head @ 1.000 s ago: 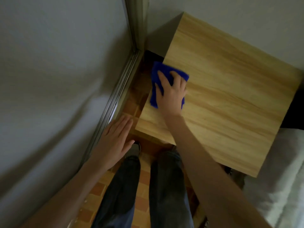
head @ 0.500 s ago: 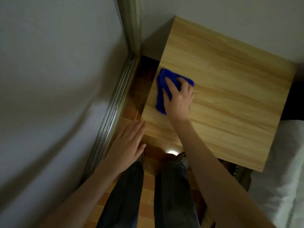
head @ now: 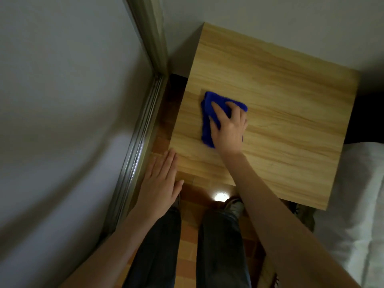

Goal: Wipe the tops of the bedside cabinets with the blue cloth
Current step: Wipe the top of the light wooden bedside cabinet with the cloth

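While right hand point(head: 228, 129) presses it, blue cloth point(head: 206, 129) — long axis toward wall point(head: 270, 21)

Much of blue cloth point(head: 206, 129) hidden under right hand point(head: 228, 126); bed point(head: 357, 204) cut off by right edge of view.

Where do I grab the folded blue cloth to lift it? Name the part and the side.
Probably its left edge. The folded blue cloth lies flat on the light wooden cabinet top, and the right hand presses its middle and right part, leaving a bare strip on the left. Come down from the left and pinch that strip.
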